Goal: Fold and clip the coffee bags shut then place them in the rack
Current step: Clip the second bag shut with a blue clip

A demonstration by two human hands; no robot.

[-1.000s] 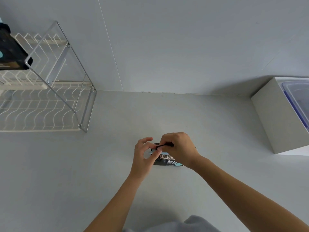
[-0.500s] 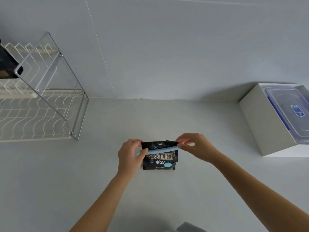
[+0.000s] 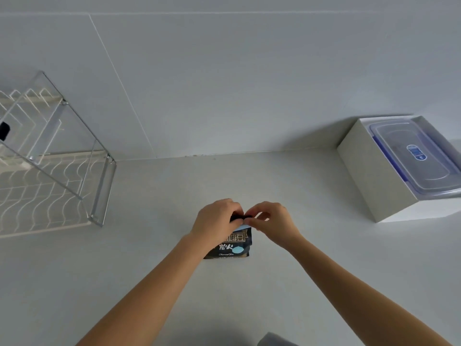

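**Black bag getting clipped, hands now closing in at its top**

Black coffee bag [image 3: 230, 244] is lying flat on the table [image 3: 154, 245], print side up, folded top edge facing away from the person. Half a second ago the hands were sitting apart at the two ends of the blue clip [image 3: 242, 227]; now they are meeting over the middle of the bag's top. Left hand [image 3: 216, 219] is curling over the folded edge and gripping it, hiding most of the clip. Right hand [image 3: 272, 221] is pinching the clip's exposed end. Probably the clip is being pressed shut along the fold, so clipping is nearly finishing. Rack [image 3: 99, 186] is standing well left of the bag, placing step not yet started.
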